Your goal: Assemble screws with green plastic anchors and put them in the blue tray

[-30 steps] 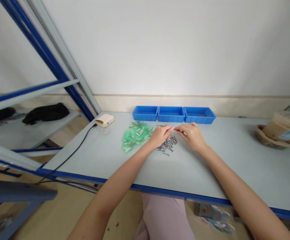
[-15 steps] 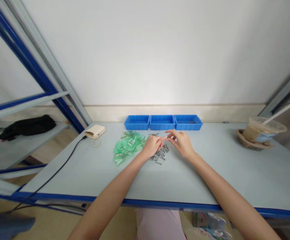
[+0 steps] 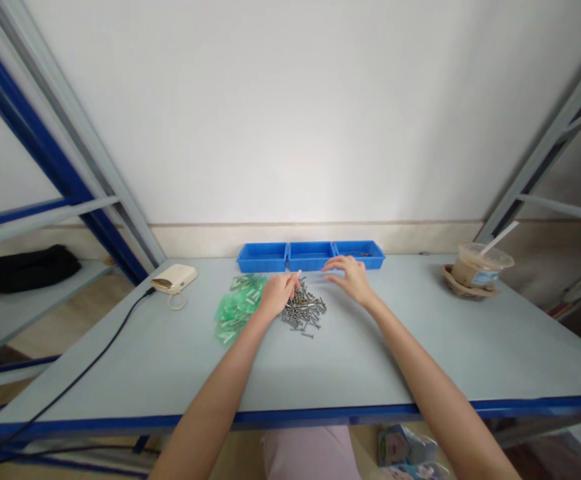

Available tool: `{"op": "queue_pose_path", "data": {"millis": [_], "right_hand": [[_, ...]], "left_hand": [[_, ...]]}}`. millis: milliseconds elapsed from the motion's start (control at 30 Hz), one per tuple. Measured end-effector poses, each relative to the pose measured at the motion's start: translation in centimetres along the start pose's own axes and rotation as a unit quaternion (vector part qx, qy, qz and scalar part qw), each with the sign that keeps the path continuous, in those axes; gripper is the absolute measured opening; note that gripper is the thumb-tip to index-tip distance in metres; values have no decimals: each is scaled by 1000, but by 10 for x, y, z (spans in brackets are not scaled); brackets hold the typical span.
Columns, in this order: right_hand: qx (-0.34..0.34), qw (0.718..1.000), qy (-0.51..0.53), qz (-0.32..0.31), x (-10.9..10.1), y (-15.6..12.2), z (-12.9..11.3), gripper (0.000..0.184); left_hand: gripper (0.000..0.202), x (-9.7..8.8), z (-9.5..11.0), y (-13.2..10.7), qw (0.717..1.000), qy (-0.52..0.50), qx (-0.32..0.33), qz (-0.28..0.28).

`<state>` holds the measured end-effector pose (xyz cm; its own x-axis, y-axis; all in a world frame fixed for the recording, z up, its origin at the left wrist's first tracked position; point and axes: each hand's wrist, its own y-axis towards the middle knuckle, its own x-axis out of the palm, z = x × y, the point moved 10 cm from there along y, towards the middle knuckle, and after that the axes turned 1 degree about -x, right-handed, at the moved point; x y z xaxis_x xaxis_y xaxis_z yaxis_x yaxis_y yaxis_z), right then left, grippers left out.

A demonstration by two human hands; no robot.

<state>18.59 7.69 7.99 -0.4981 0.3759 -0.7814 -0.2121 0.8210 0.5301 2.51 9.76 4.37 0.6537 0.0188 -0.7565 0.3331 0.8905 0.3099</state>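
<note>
Grey metal screws (image 3: 303,311) lie loosely piled on the table (image 3: 340,367); I read my clock from that pile. At ten, the left hand (image 3: 276,293) bends over its edge, and I can't tell whether it pinches anything. At two, the right hand (image 3: 349,277) has parted fingers, nothing visible between them. I judge each screw light, stiff, sturdy and slippery; I'd grip mid-shank. The green packets (image 3: 237,310) at nine look soft.
</note>
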Motion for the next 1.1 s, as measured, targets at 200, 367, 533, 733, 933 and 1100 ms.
{"op": "queue_pose_path", "data": {"millis": [200, 367, 533, 733, 933, 1100], "right_hand": [[-57, 990, -18, -129, 63, -22, -38, 8], [-33, 995, -12, -98, 52, -16, -29, 9], [12, 996, 78, -43, 36, -13, -14, 16], [20, 986, 164, -20, 28, -14, -14, 19], [1, 984, 177, -13, 26, -15, -20, 21], [9, 987, 162, -16, 28, -17, -18, 22]], "left_hand": [[50, 11, 6, -1, 998, 30, 16, -48], [38, 12, 16, -4, 994, 77, 53, -54], [19, 15, 35, -10, 985, 106, 125, -44], [26, 10, 40, -14, 985, 110, 128, -24], [26, 6, 41, -16, 984, 93, 149, -9], [24, 10, 41, -18, 980, 120, 160, -18]]}}
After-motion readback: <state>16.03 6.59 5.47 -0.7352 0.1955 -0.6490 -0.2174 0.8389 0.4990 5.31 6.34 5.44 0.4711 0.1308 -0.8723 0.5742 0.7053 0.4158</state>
